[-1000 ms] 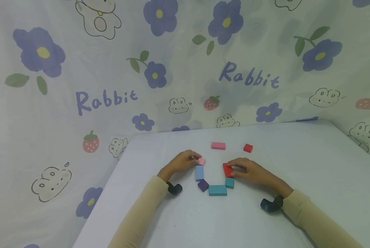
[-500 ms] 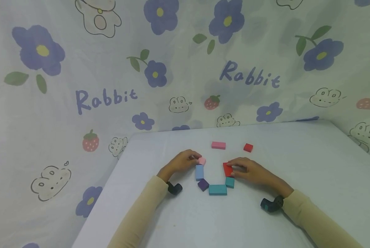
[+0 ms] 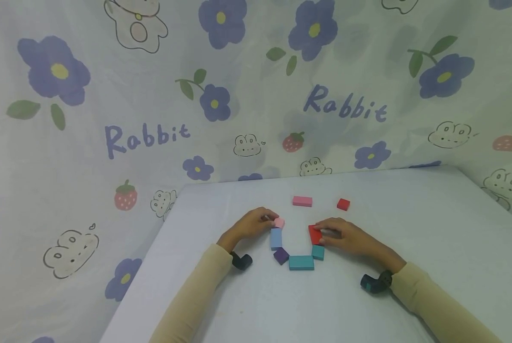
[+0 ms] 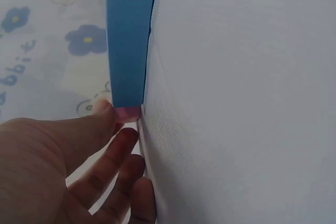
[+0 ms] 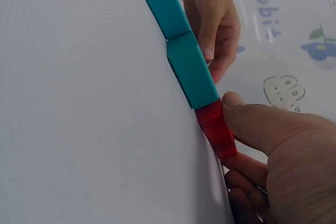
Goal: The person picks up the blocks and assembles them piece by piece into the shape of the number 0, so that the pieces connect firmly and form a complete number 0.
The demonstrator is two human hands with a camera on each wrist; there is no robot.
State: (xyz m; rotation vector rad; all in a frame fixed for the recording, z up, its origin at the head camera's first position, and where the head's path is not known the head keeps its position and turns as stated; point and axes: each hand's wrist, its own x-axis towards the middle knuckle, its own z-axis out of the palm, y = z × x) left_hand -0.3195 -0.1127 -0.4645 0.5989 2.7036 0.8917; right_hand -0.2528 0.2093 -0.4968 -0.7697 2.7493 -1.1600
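In the head view my left hand [image 3: 252,224] pinches a small pink block [image 3: 279,223] between thumb and fingers. A light blue block [image 3: 276,239] lies against the pink one, followed by a purple block [image 3: 281,256] turned at an angle. At the near side is a long teal block [image 3: 301,263], with a smaller teal block [image 3: 317,252] at its right end. My right hand [image 3: 346,234] holds a red block [image 3: 313,234] by its two ends, just beyond the small teal block. Together these blocks form a U. The left wrist view shows the pink block partly hidden behind the blue block [image 4: 127,40].
Farther back on the white table [image 3: 247,305] lie a long pink block [image 3: 302,201] and a small red block [image 3: 343,204]. A printed cloth [image 3: 256,95] hangs behind the table. Dark wrist devices [image 3: 376,282] sit on both wrists.
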